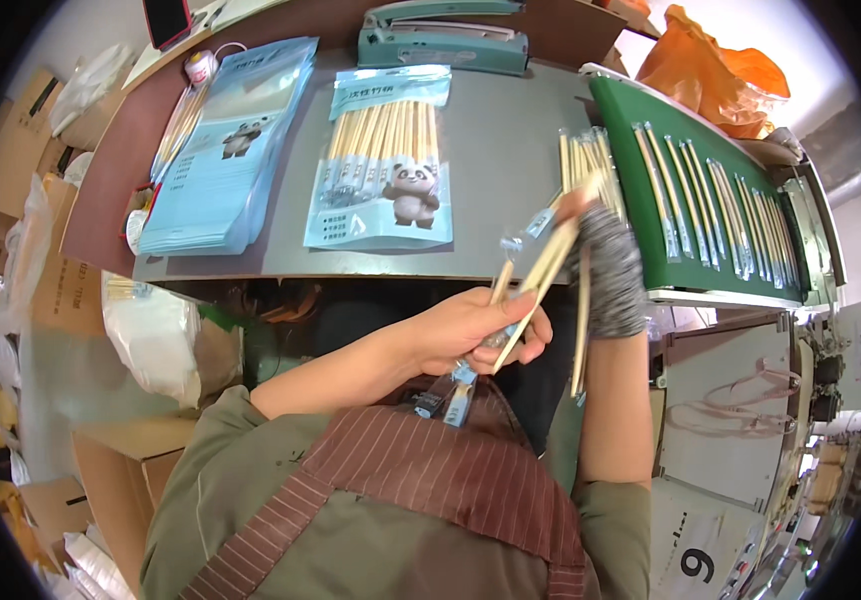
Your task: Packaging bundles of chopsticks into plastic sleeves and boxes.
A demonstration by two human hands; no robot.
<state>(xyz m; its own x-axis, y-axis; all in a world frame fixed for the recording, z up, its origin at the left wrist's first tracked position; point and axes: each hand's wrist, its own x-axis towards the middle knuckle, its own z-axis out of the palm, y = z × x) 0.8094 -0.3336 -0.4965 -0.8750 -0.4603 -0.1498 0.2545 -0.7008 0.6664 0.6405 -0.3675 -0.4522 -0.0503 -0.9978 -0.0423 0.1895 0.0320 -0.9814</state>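
Note:
My left hand (pixel 490 330), bare, is closed around several paired chopsticks (pixel 502 285) in clear sleeves with blue ends; the sleeve ends stick out below it, over my apron. My right hand (pixel 605 260), in a grey knitted fingerless glove, is raised just above and to the right. Pale wrapped chopsticks (pixel 550 262) slant from its fingers down to my left hand, and another pair (pixel 581 340) hangs below the glove. Its fingertips are smeared by motion. Behind it, a small pile of wrapped chopsticks (pixel 566 155) lies on the grey table (pixel 510 120).
A blue panda pouch (pixel 415 195) filled with chopsticks lies mid-table, beside a stack of flat blue pouches (pixel 215 170). A teal heat sealer (pixel 445 45) stands behind. On the right, a green conveyor belt (pixel 685 185) carries wrapped pairs, near an orange bag (pixel 705 70).

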